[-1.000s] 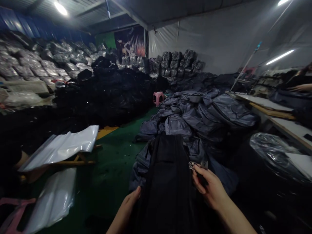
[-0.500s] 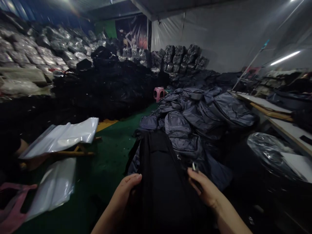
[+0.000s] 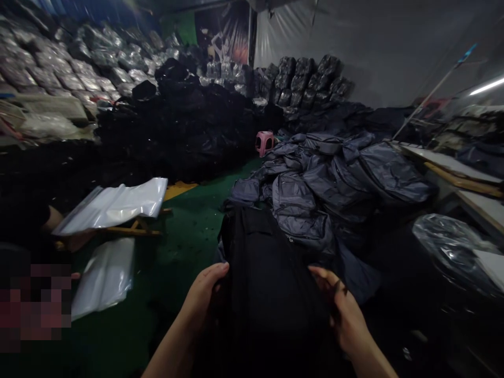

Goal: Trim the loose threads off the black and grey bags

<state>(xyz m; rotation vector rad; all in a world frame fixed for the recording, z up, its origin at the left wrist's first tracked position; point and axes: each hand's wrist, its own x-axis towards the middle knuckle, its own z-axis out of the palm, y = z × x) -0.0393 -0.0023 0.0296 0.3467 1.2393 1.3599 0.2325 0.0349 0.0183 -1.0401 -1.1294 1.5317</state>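
A black backpack (image 3: 271, 278) stands right in front of me, its top pointing away and its lower part lost in shadow. My left hand (image 3: 205, 289) grips its left side, thumb on the near edge and the other fingers mostly hidden behind. On the opposite side, my right hand (image 3: 342, 304) holds the right edge with bent fingers. A small dark object (image 3: 340, 287) sits against the fingers of that hand, too dim to name. Just beyond the backpack lies a heap of grey-blue backpacks (image 3: 299, 202).
A large black pile (image 3: 173, 126) fills the left back. Clear plastic bags (image 3: 118, 205) lie on a low wooden stand (image 3: 137, 228), with a person's arm (image 3: 53, 220) beside it. A pink stool (image 3: 264, 143) stands behind; wrapped plastic (image 3: 452, 252) and a table (image 3: 484, 210) are at right.
The view has shifted, so the surroundings sit further right and slightly higher. My right hand has turned against the backpack's edge, and the shiny piece at its fingertips no longer shows. My left hand keeps its grip.
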